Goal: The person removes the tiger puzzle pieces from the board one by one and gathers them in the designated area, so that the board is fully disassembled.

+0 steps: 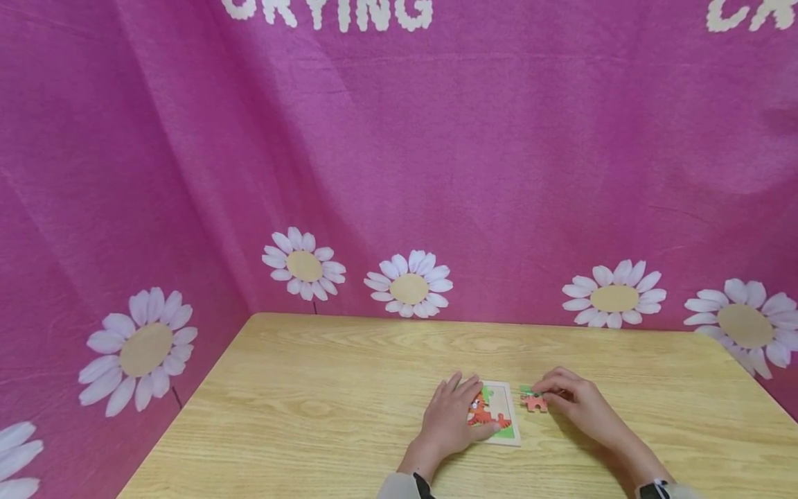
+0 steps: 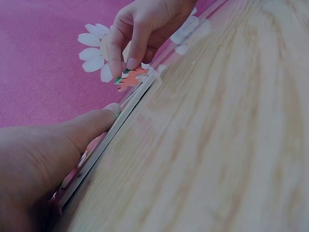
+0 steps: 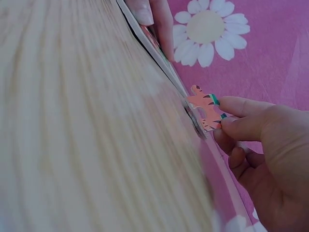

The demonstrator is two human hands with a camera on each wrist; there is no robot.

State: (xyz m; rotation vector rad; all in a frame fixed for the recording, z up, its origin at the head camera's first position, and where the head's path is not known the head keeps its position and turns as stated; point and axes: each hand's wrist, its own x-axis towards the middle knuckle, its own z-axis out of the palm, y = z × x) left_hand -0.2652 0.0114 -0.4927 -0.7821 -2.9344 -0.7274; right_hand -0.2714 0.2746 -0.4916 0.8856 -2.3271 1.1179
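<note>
My left hand (image 1: 450, 417) lies over the left part of a small jigsaw board (image 1: 515, 438), its fingers spread and its thumb along the near side. The board has a pale frame and a picture of an orange animal on green; its upper right part shows bare pale backing. Just right of the board, my right hand (image 1: 576, 405) pinches an orange jigsaw piece (image 3: 205, 110) with black stripes and green edges between thumb and fingertips. The piece is tilted up in the right wrist view, close over the table. Part of the board's picture is hidden under my left hand.
The board lies on a light wood-grain table (image 1: 299, 388). Behind and to the left hangs a pink cloth (image 1: 436, 138) printed with white daisies and pale lettering, right up against the table's far edge.
</note>
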